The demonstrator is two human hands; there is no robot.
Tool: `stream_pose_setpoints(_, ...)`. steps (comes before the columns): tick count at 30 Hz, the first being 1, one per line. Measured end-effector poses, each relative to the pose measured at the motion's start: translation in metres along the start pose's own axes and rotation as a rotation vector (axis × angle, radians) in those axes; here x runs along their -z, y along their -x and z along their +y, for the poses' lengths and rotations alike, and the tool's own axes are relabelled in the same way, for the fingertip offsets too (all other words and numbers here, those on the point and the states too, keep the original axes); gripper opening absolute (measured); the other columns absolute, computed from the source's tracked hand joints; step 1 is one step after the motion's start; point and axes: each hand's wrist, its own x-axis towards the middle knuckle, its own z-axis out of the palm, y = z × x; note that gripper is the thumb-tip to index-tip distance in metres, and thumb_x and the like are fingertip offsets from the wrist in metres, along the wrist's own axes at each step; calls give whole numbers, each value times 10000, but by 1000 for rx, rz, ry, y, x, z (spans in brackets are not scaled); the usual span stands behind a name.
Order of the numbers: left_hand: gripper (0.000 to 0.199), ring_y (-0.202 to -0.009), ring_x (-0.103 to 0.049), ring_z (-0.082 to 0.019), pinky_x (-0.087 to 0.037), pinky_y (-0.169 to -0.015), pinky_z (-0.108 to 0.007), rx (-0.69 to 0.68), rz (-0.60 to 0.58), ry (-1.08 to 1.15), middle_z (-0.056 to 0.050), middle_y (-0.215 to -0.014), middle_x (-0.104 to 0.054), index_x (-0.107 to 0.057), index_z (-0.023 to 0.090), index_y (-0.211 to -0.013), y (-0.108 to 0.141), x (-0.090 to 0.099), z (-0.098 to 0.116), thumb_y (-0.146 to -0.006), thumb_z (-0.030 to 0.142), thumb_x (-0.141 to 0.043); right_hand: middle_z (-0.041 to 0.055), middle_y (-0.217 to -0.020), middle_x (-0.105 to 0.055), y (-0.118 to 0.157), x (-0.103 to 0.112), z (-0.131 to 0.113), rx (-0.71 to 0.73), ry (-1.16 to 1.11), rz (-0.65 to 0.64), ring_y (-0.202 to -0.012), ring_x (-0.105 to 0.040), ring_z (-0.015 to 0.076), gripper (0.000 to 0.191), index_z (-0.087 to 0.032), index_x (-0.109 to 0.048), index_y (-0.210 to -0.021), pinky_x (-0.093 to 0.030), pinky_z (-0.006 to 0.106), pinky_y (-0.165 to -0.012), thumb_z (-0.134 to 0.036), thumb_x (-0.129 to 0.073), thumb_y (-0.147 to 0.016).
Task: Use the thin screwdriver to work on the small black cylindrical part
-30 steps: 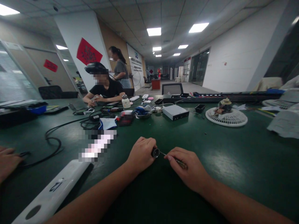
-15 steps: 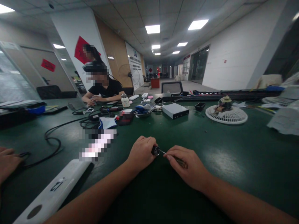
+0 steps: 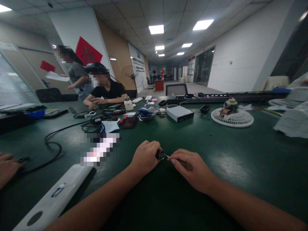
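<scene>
While our left grip (image 3: pixel 145 159) wraps a small black cylinder (image 3: pixel 160 154) and our right grip (image 3: pixel 192 170) pinches its thin metal shaft (image 3: pixel 174 158), we hold both in line over the green counter (image 3: pixel 240 192).

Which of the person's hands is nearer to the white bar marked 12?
Left. The left hand lies up and to the right of the white bar marked 12. The right hand lies farther right, on the left hand's far side from the bar.
</scene>
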Motion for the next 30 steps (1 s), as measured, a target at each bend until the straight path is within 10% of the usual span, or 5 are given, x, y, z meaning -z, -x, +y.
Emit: stream_pose_setpoints(30, 188, -890, -613, -194, -406, -840, -365, -98, -45, 36, -7, -941, -698, -643, 209, -968, 0, 1, 0, -799, 130, -618, 27, -810, -683, 2, 2, -1, -32, 88, 70, -722, -630, 159, 220, -187, -702, -860, -460, 286, -677, -224, -507, -955)
